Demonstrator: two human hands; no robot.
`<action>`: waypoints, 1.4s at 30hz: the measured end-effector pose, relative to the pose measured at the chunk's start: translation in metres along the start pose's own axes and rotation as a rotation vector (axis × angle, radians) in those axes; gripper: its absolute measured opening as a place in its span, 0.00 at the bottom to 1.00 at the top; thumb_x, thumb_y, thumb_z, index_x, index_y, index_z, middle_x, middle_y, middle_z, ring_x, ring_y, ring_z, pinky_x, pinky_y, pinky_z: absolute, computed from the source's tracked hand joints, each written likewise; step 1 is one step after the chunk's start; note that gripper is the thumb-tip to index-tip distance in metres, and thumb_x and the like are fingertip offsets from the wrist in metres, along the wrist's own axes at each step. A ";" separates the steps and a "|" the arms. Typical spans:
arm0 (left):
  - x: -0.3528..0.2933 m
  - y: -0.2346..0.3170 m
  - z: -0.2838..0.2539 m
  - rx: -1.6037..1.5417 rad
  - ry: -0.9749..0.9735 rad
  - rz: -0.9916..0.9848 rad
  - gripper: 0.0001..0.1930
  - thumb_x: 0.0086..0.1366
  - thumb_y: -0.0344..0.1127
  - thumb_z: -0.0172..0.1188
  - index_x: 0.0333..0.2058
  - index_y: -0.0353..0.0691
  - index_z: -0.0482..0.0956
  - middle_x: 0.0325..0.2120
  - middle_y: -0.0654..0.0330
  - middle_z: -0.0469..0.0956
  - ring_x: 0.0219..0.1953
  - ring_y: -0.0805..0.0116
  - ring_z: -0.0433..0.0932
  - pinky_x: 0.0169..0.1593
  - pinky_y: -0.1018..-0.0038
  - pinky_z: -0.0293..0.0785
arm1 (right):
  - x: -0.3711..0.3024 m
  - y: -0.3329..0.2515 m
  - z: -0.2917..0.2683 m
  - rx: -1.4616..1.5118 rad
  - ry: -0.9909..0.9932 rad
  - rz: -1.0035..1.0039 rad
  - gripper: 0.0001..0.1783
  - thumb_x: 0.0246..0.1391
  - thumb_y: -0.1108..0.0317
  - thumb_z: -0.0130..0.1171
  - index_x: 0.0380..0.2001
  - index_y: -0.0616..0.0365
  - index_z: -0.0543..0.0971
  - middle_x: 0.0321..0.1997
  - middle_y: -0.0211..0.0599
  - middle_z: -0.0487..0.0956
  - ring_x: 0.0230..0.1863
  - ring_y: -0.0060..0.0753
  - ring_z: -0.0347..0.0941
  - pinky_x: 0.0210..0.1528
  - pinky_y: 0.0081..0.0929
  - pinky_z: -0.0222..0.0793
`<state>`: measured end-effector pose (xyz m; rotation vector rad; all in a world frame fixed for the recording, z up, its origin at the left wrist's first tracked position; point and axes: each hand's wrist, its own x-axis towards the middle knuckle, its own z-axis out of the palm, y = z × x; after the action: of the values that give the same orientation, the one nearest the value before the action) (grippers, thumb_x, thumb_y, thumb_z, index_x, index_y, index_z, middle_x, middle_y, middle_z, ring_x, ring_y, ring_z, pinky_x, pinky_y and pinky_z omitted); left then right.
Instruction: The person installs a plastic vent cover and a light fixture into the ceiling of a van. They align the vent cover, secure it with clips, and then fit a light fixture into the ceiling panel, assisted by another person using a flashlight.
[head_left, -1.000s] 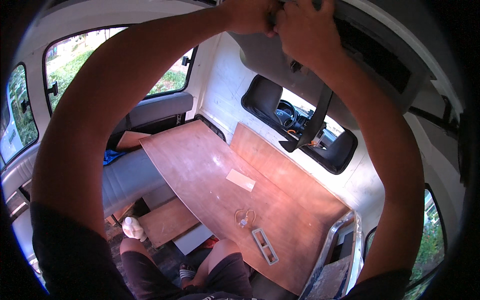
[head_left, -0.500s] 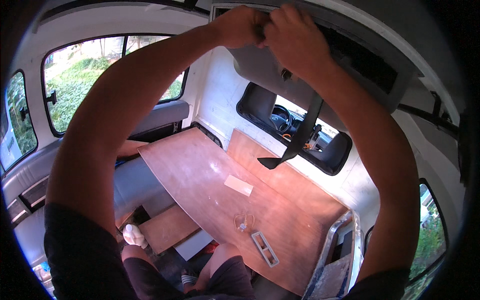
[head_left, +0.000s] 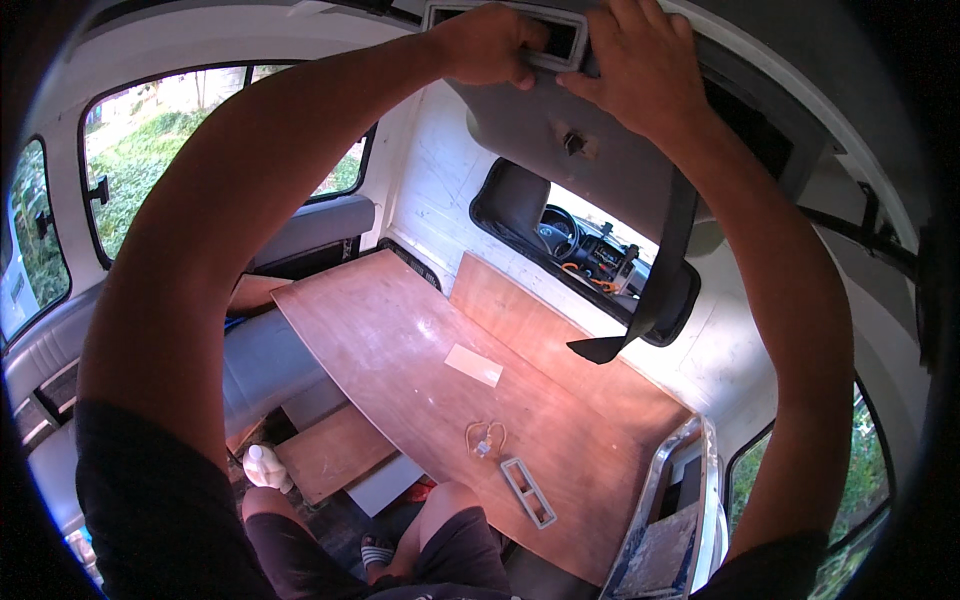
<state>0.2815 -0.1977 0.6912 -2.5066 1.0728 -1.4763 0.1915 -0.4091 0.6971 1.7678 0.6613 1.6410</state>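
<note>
Vehicle interior, white walls and windows, and a wooden tabletop (head_left: 350,310) carrying a two-slot frame (head_left: 527,491), a looped cord (head_left: 486,440) and a flat pale strip (head_left: 473,366). Both slots are open and just show bare wood. White bottle (head_left: 265,466) down by the left knee, can't tell what's in it. Overhead, the rectangular grey frame (head_left: 581,42) sits up against the edge of a grey overhead panel (head_left: 530,115), its opening dark inside. Both arms are raised and bowed out wide, hands close together up top. Left grip (head_left: 487,45) is closed on the grey frame, fingers curled at the opening, thumb lower down. Right grip (head_left: 648,70) is open at its right end, fingers pointing up, thumb out toward the lower corner
</note>
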 end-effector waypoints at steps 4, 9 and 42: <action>0.006 -0.005 -0.005 -0.161 -0.013 0.057 0.15 0.49 0.37 0.72 0.32 0.34 0.82 0.26 0.46 0.83 0.31 0.50 0.84 0.38 0.57 0.79 | -0.001 -0.001 0.008 -0.093 0.045 -0.037 0.37 0.45 0.43 0.72 0.46 0.66 0.81 0.47 0.44 0.75 0.52 0.44 0.70 0.52 0.45 0.64; -0.012 -0.004 0.002 -0.181 0.177 0.169 0.16 0.49 0.37 0.73 0.32 0.34 0.80 0.33 0.46 0.82 0.37 0.48 0.83 0.43 0.57 0.78 | -0.002 -0.005 0.005 -0.020 -0.029 -0.063 0.31 0.49 0.46 0.71 0.49 0.59 0.82 0.50 0.45 0.75 0.54 0.46 0.71 0.55 0.46 0.65; 0.000 -0.106 0.038 0.249 0.136 0.446 0.15 0.52 0.45 0.67 0.27 0.37 0.82 0.26 0.49 0.83 0.31 0.47 0.82 0.39 0.57 0.79 | 0.041 -0.067 0.054 -0.017 -0.087 0.104 0.12 0.54 0.62 0.56 0.26 0.53 0.86 0.27 0.43 0.86 0.29 0.39 0.84 0.41 0.45 0.67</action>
<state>0.3684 -0.1284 0.7085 -1.8704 1.2705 -1.5420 0.2531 -0.3397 0.6744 1.8779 0.5213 1.6221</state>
